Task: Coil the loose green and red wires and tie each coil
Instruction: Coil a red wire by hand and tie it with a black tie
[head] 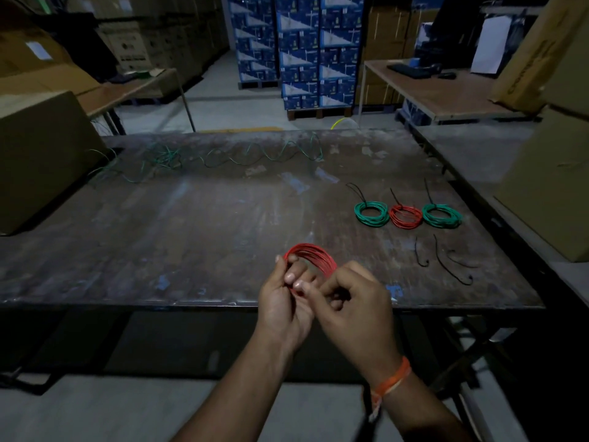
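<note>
Hands on red wire coil [311, 257] over the near edge of the table [191, 237].
My left hand [284, 301] grips the coil's near side, fingers curled round the strands; my right hand [353, 301] has curled fingers pinching at the same spot, orange wristband [392, 379] on that wrist. Loose green wire [223, 157] sprawls along the far left. Three tied coils sit far right in a row, touching: green coil [371, 214], red tied coil [405, 216], second green coil [441, 215]. Loose black ties [446, 260] lie nearer, right.
</note>
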The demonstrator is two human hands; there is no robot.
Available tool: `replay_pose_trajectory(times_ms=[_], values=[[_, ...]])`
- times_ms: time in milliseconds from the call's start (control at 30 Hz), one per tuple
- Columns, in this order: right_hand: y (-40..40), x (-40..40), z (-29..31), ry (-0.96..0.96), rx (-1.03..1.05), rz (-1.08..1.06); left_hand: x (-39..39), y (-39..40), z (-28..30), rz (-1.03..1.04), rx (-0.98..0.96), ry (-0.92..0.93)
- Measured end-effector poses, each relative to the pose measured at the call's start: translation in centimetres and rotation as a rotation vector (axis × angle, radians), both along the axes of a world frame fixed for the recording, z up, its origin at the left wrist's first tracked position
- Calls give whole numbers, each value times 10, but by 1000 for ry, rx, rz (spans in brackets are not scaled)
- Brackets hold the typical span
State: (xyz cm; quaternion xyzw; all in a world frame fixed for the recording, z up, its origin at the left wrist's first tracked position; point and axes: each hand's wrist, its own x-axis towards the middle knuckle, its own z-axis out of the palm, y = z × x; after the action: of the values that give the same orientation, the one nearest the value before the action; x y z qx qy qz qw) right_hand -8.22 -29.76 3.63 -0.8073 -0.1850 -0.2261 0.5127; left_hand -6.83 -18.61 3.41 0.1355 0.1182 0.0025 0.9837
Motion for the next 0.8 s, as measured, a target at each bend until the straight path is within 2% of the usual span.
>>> replay_pose_trajectory(times_ms=[100, 167, 267, 367, 467, 600, 700, 800], values=[[-4, 19, 4, 18, 124, -83, -1, 22, -7, 36, 38, 16], [-1, 35, 2, 183, 139, -111, -1, 34, -14, 10, 82, 52], [13, 55, -7, 468, 116, -7, 8, 48, -19, -48, 96, 76], [43, 72, -14, 637, 152, 85, 29, 60, -22, -86, 181, 119], [72, 93, -24, 644, 225, 79, 57, 74, -22, -46, 448, 221], [104, 120, -38, 673, 318, 36, 96, 100, -28, 156, 873, 320], [130, 137, -46, 624, 428, -110, 128, 121, -43, 235, 993, 329], [142, 153, -55, 643, 529, -284, 151, 121, -57, 191, 1012, 271]])
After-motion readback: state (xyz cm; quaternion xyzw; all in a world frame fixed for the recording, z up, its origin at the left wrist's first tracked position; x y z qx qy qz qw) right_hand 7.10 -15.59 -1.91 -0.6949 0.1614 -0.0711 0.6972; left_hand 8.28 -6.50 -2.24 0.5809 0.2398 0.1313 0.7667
